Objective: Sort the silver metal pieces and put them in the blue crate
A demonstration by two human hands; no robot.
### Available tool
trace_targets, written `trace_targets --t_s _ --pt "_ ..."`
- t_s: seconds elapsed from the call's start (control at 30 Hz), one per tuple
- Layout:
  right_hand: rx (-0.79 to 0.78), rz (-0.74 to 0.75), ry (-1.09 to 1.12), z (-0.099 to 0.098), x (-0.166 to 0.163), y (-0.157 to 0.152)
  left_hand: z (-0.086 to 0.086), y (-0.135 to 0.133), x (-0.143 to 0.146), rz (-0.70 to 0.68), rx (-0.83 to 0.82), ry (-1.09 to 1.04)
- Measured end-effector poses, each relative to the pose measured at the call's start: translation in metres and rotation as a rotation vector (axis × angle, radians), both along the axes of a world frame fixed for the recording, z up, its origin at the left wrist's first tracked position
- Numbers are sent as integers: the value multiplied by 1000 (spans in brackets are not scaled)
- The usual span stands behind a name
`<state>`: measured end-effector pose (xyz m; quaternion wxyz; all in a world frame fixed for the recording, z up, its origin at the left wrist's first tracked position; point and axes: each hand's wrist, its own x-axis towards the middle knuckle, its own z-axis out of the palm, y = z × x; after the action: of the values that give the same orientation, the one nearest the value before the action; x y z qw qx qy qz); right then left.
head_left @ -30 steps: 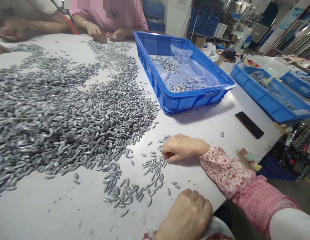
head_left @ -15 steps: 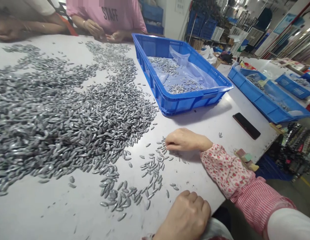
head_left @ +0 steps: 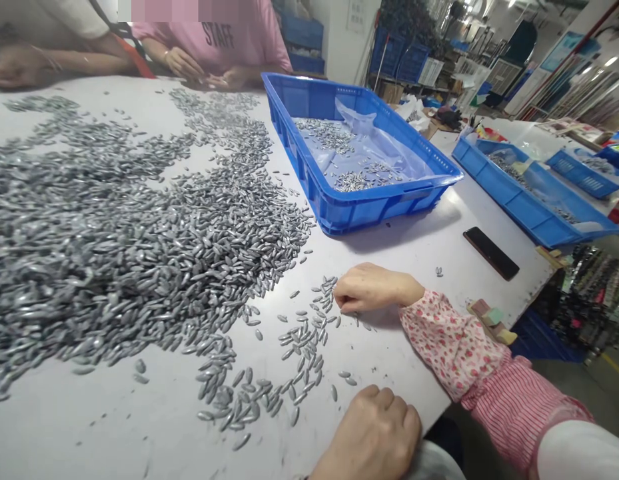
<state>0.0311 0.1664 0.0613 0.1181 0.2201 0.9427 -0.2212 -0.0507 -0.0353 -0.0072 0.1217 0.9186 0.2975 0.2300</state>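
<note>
Small grey, glossy, spindle-shaped pieces (head_left: 154, 247) lie in a broad heap over the left of the white table (head_left: 114, 427). A thinner trail of loose pieces (head_left: 304, 340) curves from the heap towards my hands. My right hand (head_left: 372, 288), in a strawberry-print sleeve (head_left: 452, 340), rests at the upper end of this trail with its fingers curled down. Whatever its fingertips hold is hidden. My left hand (head_left: 376, 433) lies in a loose fist by the near table edge, knuckles up and palm hidden. A few single pieces (head_left: 346, 377) lie just above it.
Beyond my right hand stands a blue crate (head_left: 389, 207) lined with clear plastic, holding some pieces. Further right are a phone (head_left: 490, 253), another blue tray (head_left: 529, 193) and small coloured blocks (head_left: 492, 320). Two people sit across the table, one in a pink shirt (head_left: 219, 40).
My right hand has drawn back slightly to the right, uncovering a few pieces beside its fingertips. My left hand stays in place. The view has shifted a little.
</note>
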Motion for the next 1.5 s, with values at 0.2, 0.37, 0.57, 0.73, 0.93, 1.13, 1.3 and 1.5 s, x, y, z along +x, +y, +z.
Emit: trace_targets --t_s 0.2,0.37,0.57,0.73,0.93,1.13,1.3,1.5 --pt "-66 -66 22 -2 1 5 0 0 1 14 12 -50" --pt "-25 -77 63 1 2 5 -1 0 1 30 24 -81" --pt "-123 99 98 0 -5 -4 -1 1 2 30 36 -77" --pt "4 113 54 -2 -8 -9 5 2 1 26 24 -57" --pt "105 88 0 3 -8 -11 11 -1 0 43 8 -33" --pt "129 40 76 -3 -7 -8 11 1 -1 49 2 -25" --pt "59 -170 411 7 7 3 4 2 -1 18 12 -19" --pt "-62 -68 453 14 21 -23 4 -1 2 -13 33 -27"
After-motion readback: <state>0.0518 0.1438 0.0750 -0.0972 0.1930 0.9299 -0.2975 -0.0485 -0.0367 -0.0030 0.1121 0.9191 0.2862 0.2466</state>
